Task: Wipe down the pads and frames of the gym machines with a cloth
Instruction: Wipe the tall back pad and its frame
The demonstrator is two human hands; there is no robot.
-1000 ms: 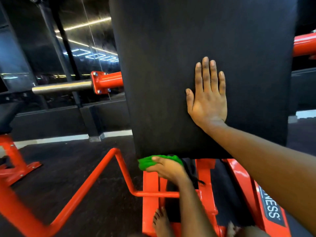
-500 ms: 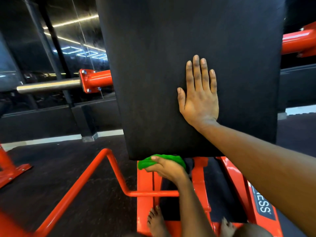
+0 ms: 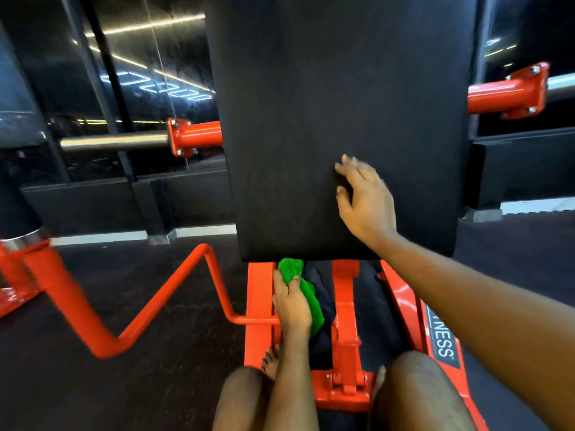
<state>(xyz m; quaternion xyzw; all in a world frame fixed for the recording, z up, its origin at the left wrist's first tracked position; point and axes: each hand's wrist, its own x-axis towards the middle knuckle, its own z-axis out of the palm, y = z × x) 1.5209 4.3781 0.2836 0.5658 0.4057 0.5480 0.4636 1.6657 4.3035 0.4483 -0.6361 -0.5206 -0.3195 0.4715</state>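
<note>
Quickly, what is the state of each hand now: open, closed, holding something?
Left hand: grips the green cloth by the orange frame.
Right hand: open, fingers blurred, at the black pad.

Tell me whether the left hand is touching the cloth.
Touching. The head view shows the left hand with fingers curled round the cloth, gripping it.

The left hand (image 3: 292, 304) is held low, gripping the cloth (image 3: 312, 301); the right hand (image 3: 367, 206) is raised, fingers loosely spread.

Matt black pad (image 3: 326, 119), glossy orange painted metal frame (image 3: 258, 293), soft green cloth (image 3: 306, 290).
</note>
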